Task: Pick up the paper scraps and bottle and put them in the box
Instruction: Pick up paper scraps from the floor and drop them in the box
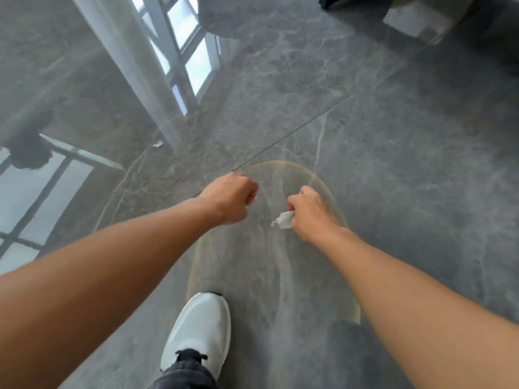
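My right hand (311, 213) is closed around a white crumpled paper scrap (284, 220), which sticks out at the thumb side. My left hand (231, 199) is held as a fist just to its left; a sliver of white shows at its fingers, and I cannot tell what it is. Both hands hover above the glossy grey marble floor. Another small white paper scrap (157, 144) lies on the floor farther away to the left. No bottle and no box are in view.
My white sneaker (200, 329) stands on the floor below the hands. The polished floor (393, 164) mirrors windows at the left. A pale block-like object (412, 21) and a dark shape sit at the top right edge.
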A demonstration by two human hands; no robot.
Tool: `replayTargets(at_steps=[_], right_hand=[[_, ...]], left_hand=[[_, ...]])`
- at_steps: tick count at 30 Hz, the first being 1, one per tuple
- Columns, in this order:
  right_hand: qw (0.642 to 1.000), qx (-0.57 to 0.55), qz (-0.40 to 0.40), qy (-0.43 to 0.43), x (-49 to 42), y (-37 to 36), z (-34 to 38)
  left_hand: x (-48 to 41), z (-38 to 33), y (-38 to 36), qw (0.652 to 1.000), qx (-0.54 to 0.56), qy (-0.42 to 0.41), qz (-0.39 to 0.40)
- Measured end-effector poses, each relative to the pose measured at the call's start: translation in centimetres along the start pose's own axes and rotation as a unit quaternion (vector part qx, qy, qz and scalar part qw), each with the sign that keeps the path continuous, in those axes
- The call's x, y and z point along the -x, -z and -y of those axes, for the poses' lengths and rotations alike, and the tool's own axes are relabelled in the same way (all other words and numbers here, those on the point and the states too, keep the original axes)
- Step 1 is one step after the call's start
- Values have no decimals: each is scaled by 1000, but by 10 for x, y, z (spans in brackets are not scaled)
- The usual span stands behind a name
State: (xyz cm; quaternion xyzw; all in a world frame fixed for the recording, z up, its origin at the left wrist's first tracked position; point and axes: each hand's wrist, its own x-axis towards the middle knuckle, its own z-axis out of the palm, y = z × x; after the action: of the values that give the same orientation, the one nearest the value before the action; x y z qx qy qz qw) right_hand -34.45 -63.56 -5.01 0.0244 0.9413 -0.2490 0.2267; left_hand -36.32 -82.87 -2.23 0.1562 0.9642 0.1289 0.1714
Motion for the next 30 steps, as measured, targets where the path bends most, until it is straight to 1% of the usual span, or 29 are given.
replayTargets(at_steps=[2, 5, 8, 10, 12, 14, 16, 18, 20, 22, 24, 25, 26, 28, 29, 30], right_hand=[[1000, 6, -24, 0, -2, 20, -23], [995, 64, -74, 16, 2, 52, -65], [991, 68, -112, -23, 11, 88, -125], [985, 51, -145, -76, 32, 116, -176], [976, 30, -178, -119, 58, 143, -209], [960, 21, -213, -179, 114, 167, -262], [937, 1, -249, -245, 173, 183, -312], [912, -10, -270, -310, 243, 188, -360], [882, -22, -279, -379, 316, 177, -401], [848, -30, -289, -443, 382, 158, -440], [822, -50, -284, -491, 438, 139, -469], [815, -57, -284, -503, 462, 134, -481], [808, -63, -288, -510, 485, 133, -490], [799, -65, -309, -512, 527, 138, -501], [799, -67, -317, -507, 548, 140, -503], [800, -72, -319, -503, 570, 141, -503]], left_hand=[[-32, -28, 10, 999, -21, -24, 6], [-74, -80, 5, 996, -50, -68, 12], [-110, -152, -14, 983, -94, -151, 35], [-130, -219, -30, 963, -128, -229, 57], [-144, -275, -39, 942, -153, -291, 69], [-146, -365, -61, 907, -167, -376, 85], [-134, -444, -80, 878, -177, -435, 91], [-107, -513, -99, 840, -197, -493, 112], [-72, -567, -120, 793, -228, -547, 143], [-35, -612, -145, 754, -257, -581, 167], [4, -657, -171, 720, -283, -612, 166], [26, -681, -182, 707, -293, -623, 161], [48, -705, -190, 702, -297, -627, 160], [89, -749, -200, 709, -293, -620, 166], [108, -768, -201, 707, -297, -619, 171], [128, -785, -199, 696, -308, -625, 173]])
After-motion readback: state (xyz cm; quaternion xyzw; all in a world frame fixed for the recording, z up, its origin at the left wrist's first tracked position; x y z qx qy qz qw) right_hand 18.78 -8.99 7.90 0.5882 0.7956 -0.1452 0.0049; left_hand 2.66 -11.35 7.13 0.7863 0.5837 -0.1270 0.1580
